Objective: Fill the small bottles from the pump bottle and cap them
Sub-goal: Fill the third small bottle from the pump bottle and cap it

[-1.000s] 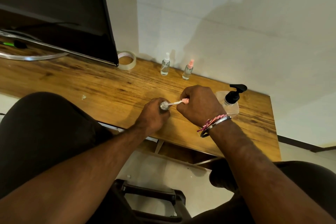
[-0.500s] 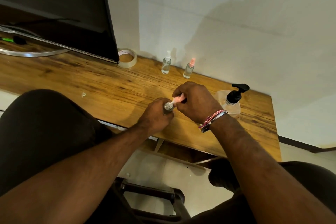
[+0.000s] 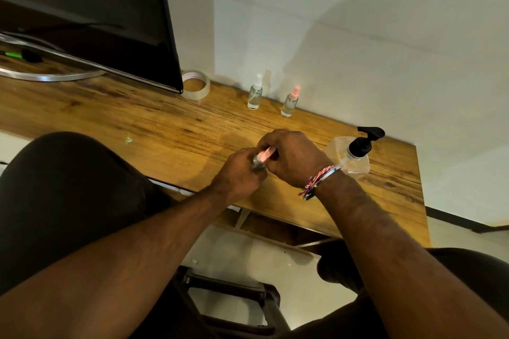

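My left hand (image 3: 239, 172) grips a small clear bottle (image 3: 257, 164) near the front of the wooden desk (image 3: 170, 129); most of the bottle is hidden in my fist. My right hand (image 3: 296, 158) pinches a pink spray cap (image 3: 266, 153) seated on the bottle's neck. Just right of my right wrist stands the clear pump bottle (image 3: 354, 158) with its black pump head. Two capped small bottles stand by the wall: one with a white cap (image 3: 255, 93) and one with a pink cap (image 3: 290, 103).
A dark monitor (image 3: 104, 14) on a curved metal stand (image 3: 46, 76) fills the back left. A roll of tape (image 3: 196, 85) lies beside it. The desk's right edge is close to the pump bottle. A chair frame (image 3: 234, 292) and my knees are below the desk's front edge.
The pink cap's dip tube, visible outside the bottle a second ago, has gone into the bottle. My right hand has closed in on my left and the cap now sits on the neck.
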